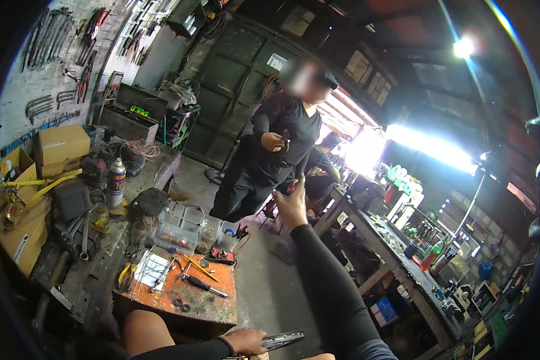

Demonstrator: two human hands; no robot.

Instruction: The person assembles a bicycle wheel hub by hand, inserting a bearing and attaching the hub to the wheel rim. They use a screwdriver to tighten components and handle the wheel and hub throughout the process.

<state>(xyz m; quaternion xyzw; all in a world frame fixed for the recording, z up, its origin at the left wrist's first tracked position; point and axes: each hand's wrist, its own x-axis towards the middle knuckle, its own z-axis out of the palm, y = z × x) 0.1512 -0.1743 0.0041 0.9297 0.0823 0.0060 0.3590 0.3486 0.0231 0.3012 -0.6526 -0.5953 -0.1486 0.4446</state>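
Observation:
Low in the frame, my left hand [247,341] is closed on a silver, curved metal part [282,340] that looks like a slotted rim; part of it is cut off from sight. My right hand [293,207] reaches forward at the end of a dark sleeve, thumb and fingers apart. Just beyond its fingers shows a small red thing [292,187], and whether I touch it I cannot tell. Facing me stands a person in black [291,120], holding a dark tool [286,141] in one raised hand.
An orange-topped bench [222,279] before me bears a black-handled tool [205,286], a yellow pencil-like stick [201,268] and several rings. Clear plastic bins [177,234] stand behind. Left are a spray can [116,183] and cardboard boxes [63,144]. A long workbench [396,264] runs along the right.

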